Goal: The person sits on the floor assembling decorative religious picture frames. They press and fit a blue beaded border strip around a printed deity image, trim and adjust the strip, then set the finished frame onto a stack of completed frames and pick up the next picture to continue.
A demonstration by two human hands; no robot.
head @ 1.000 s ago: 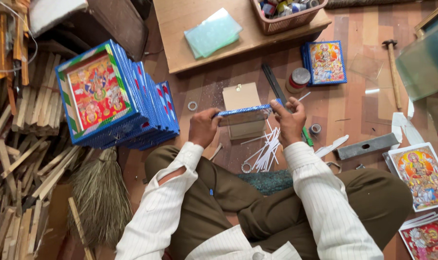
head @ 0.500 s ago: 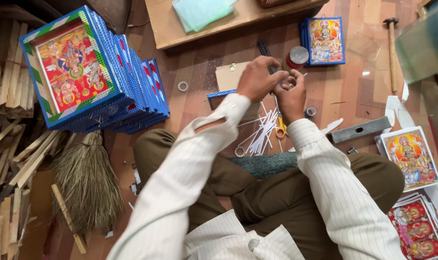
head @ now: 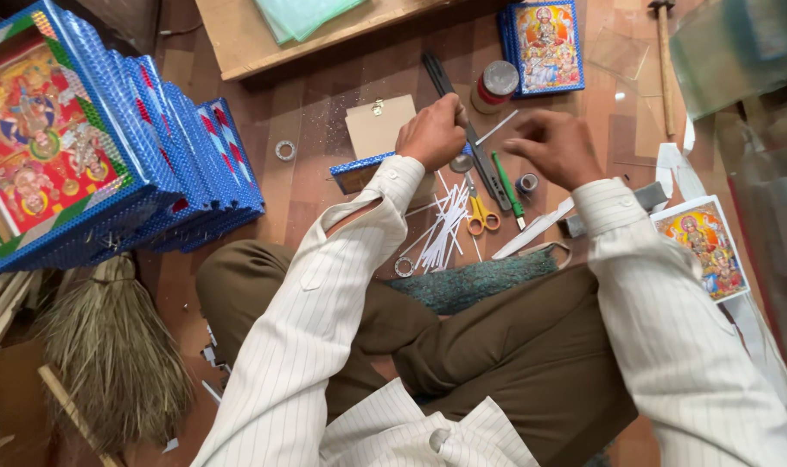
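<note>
Blue-framed picture, lying face down on the wooden floor with its tan backing board turned up, is partly covered by the left hand. That hand is closed around a small tool with a round metal end, pressed down at the frame's right edge. The right hand is held just above the floor to the right, fingers loosely curled and holding nothing, though it is somewhat blurred. Between the two hands a long dark ruler is laid diagonally, and a green-handled tool and yellow-handled scissors are seen just below it, beside a loose bundle of thin white strips. A small tape roll is placed near the right hand, and a cylindrical container with a grey lid stands further up. A finished framed print with a colourful figure scene is set at the top, and an unframed print of similar colours lies at the right. A tall stack of blue-framed pictures fills the left side, with a straw broom below it. A hammer is seen at the upper right.
</note>
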